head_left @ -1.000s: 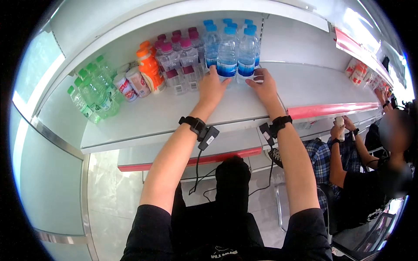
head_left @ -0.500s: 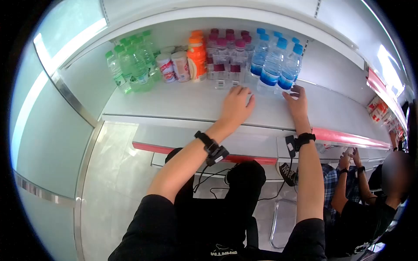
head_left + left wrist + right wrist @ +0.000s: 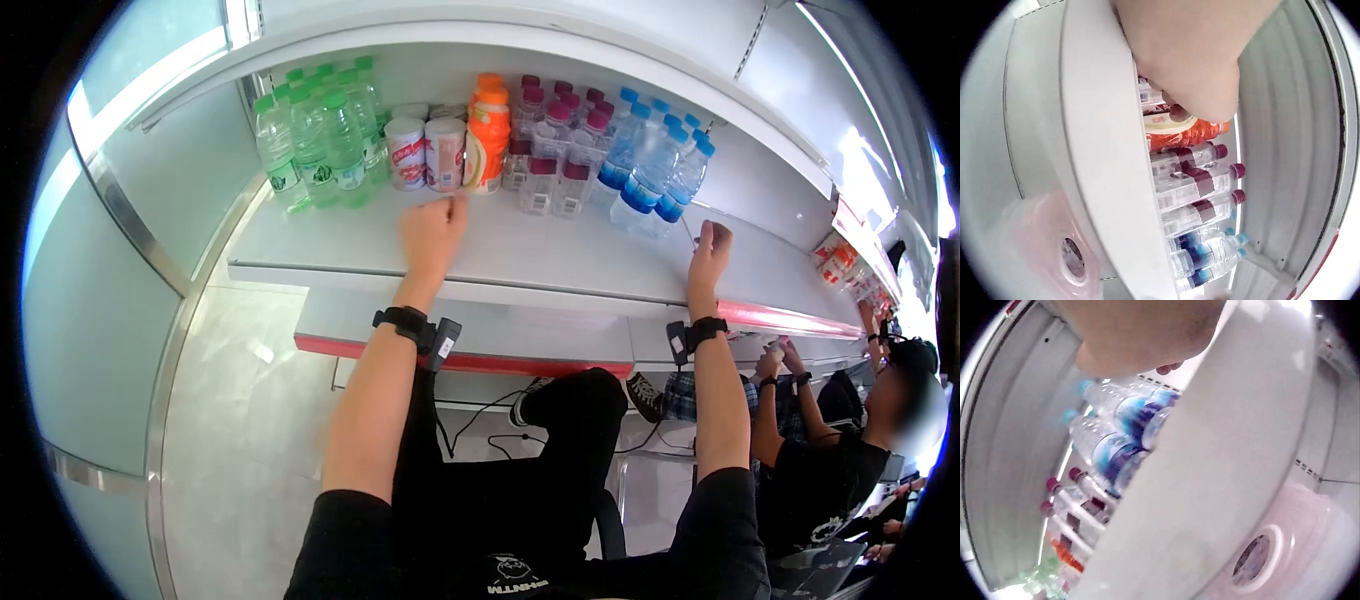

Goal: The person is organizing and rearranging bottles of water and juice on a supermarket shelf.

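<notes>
My left hand (image 3: 433, 235) is over the front of the white shelf (image 3: 540, 245), its fingers bent in and nothing held. It is nearest to the red-and-white can (image 3: 407, 155), the pale pink can (image 3: 445, 157) and an orange bottle (image 3: 488, 135). In the left wrist view its fingertips (image 3: 1179, 114) overlap the orange bottle (image 3: 1175, 134). Farther right, my right hand (image 3: 708, 258) is loosely curled and holds nothing. It is beside the blue-capped water bottles (image 3: 645, 190), apart from them. Clear bottles with purple caps (image 3: 545, 170) stand between the orange bottle and the water bottles.
Several green bottles (image 3: 345, 160) stand at the shelf's left end, near a glass panel (image 3: 120, 330). Another shelf edge (image 3: 560, 58) runs overhead. A pink package with a round window (image 3: 1297, 534) is below the shelf. Another person (image 3: 840, 470) is at the right.
Both hands have come away from the blue-capped bottles. My left hand has moved left to in front of the cans; my right has drawn off to the right. The head view has shifted.
</notes>
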A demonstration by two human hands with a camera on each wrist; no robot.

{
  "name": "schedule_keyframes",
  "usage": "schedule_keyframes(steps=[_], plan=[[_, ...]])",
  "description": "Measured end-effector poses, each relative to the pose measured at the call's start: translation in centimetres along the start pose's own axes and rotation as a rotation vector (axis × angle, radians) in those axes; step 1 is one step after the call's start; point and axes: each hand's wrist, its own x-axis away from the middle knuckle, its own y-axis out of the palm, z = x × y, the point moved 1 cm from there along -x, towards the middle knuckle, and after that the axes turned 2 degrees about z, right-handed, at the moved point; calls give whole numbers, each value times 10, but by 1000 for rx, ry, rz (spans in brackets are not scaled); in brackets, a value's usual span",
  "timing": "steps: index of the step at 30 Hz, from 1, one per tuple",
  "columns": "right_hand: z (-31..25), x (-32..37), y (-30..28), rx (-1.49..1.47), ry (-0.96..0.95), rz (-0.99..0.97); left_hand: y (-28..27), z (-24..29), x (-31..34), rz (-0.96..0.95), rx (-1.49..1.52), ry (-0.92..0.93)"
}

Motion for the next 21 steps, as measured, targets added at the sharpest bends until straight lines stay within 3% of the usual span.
schedule_keyframes(steps=[3,6,7,11,15,19,21], plan=[[-62,18,11,29,-102,-39,-2,8,-2,-77,-47,35],[-112,33,47,-127,-29,-252,2,5,1,-66,29,16],[-127,34,61,48,-1,-350,3,6,1,-83,-5,40],[-125,41,132,184,75,-517,5,1,-1,-74,-124,61],[-94,53,175,460,-71,-427,3,8,2,-47,-211,86],[-101,62,178,465,-124,-381,4,11,2,-101,-221,96],[-103,63,180,231,-163,-454,8,10,3,-126,-226,97]])
